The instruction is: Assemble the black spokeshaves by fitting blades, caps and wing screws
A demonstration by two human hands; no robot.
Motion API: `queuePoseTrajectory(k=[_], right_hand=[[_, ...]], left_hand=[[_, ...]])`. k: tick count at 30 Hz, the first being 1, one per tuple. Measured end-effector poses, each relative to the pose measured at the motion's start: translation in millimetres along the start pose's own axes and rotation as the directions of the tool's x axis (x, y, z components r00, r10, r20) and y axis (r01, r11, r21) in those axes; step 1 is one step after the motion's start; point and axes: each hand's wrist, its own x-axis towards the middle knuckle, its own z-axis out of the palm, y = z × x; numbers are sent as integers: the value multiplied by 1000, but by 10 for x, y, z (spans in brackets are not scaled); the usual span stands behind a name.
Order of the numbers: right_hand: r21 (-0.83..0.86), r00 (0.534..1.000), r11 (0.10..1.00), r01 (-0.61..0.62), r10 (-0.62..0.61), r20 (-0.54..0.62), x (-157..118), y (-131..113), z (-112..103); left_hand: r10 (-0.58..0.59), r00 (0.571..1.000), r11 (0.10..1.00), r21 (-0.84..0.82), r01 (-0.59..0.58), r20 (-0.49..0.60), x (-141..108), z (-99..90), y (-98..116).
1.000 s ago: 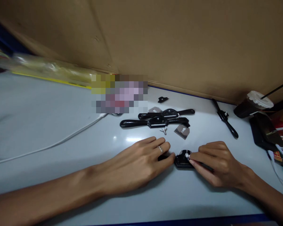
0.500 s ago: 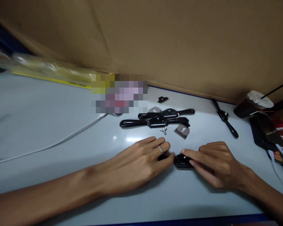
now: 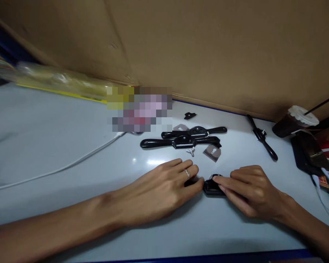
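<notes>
A black spokeshave point(image 3: 213, 192) lies on the table between my hands. My left hand point(image 3: 168, 186), with a ring on one finger, is closed around its left handle, which is mostly hidden. Thumb and index finger of my right hand point(image 3: 253, 191) press on the cap over its middle, and the right handle is out of sight beneath that hand. A pale blade corner shows beside the index fingertip. Just beyond lie two more black spokeshaves, a nearer one point(image 3: 183, 141) and a farther one point(image 3: 197, 131), with a wing screw point(image 3: 191, 151) and a loose blade point(image 3: 212, 152).
Farther back sit a small black cap point(image 3: 190, 115) and another blade point(image 3: 181, 127). On the right are a fourth spokeshave point(image 3: 261, 137), a lidded drink cup point(image 3: 294, 120) with a straw, and assorted clutter. A white cable point(image 3: 79, 160) crosses the left side. Cardboard point(image 3: 164, 44) stands behind.
My right index fingertip has shifted slightly on the cap and now covers the small bright spot seen before. My left hand keeps its hold on the handle.
</notes>
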Motion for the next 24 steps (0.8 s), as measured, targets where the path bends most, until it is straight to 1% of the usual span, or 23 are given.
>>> queuePoseTrajectory(k=[4, 10, 13, 17, 21, 24], right_hand=[[-5, 998, 999, -50, 50, -30, 22, 12, 2], [-10, 1000, 1000, 6, -6, -11, 8, -28, -31], [-23, 1000, 1000, -9, 9, 6, -2, -7, -19], [-16, 999, 999, -48, 48, -13, 20, 21, -13], [17, 1000, 1000, -6, 6, -4, 30, -5, -33], [-1, 1000, 1000, 3, -3, 12, 18, -14, -35]], left_hand=[[1, 1000, 1000, -3, -1, 8, 1, 3, -1], [0, 1000, 1000, 1, 0, 2, -1, 7, -5], [-2, 1000, 1000, -6, 2, 1, 3, 12, -7], [-1, 1000, 1000, -8, 1, 1, -1, 17, -6], [4, 1000, 1000, -4, -4, 14, -14, 10, -2], [2, 1000, 1000, -5, -2, 14, -18, 8, -2]])
